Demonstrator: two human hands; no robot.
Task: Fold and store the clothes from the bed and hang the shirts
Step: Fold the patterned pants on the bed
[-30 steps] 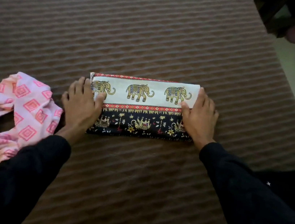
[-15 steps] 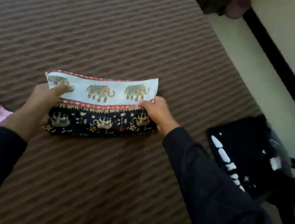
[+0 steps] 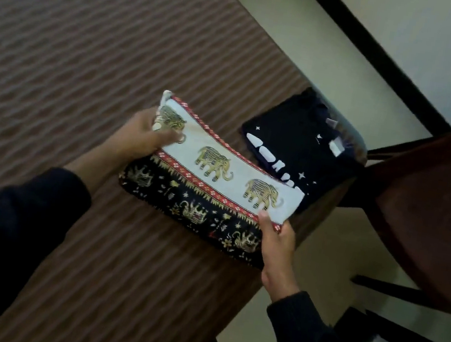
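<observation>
A folded elephant-print garment [image 3: 210, 186], white band above a black band, is lifted off the bed [image 3: 88, 64] at the bed's right edge. My left hand [image 3: 145, 133] grips its left end, thumb on top over an elephant. My right hand [image 3: 277, 245] grips its right end, thumb on the red border. A folded black shirt with white lettering [image 3: 300, 143] lies just beyond the garment on a seat beside the bed.
The brown striped bedspread stretches away to the left. A dark wooden chair [image 3: 438, 218] stands right of the bed on the pale floor [image 3: 331, 258]. A black skirting strip [image 3: 379, 59] runs along the wall.
Both hands went from pressing the garment flat to gripping its ends, and carried it right to the bed's edge. The view swung right; the pink clothing has left the frame.
</observation>
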